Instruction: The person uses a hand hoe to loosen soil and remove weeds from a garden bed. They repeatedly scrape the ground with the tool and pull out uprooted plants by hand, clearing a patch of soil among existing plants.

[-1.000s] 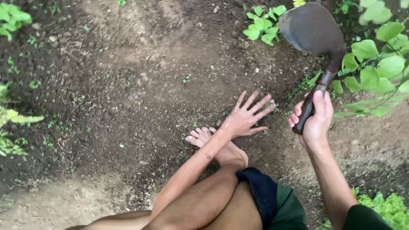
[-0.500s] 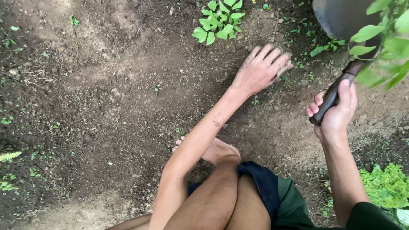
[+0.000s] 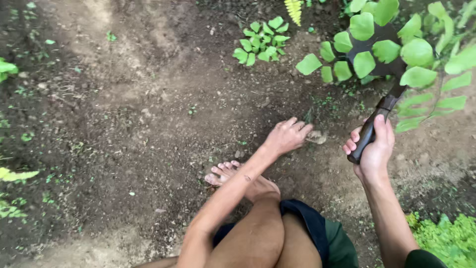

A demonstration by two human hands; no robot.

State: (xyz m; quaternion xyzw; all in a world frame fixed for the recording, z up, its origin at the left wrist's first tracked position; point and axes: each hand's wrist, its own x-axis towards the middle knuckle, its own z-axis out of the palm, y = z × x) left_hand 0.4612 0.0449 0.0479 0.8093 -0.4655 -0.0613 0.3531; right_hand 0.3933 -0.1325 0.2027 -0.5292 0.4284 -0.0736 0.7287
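Note:
I squat on bare dark soil [image 3: 148, 124]. My left hand [image 3: 287, 135] reaches forward and its fingers pinch a small weed with a clod of earth [image 3: 313, 130] at ground level. My right hand [image 3: 372, 149] is shut on the dark wooden handle of a short hand hoe [image 3: 369, 130], held upright. Its dark metal blade [image 3: 379, 54] is partly hidden behind green leaves. My bare foot [image 3: 230, 173] rests flat on the soil just behind the left hand.
A small leafy plant [image 3: 262, 42] grows ahead of the left hand. A branch with round green leaves [image 3: 396, 49] hangs over the hoe. Low green groundcover [image 3: 446, 238] lies at the lower right. Small weeds [image 3: 10, 67] dot the left edge.
My left hand drew back from its open stretch over the ground and closed its fingers on a small weed. The right hand with the hoe stayed raised; the view shifted.

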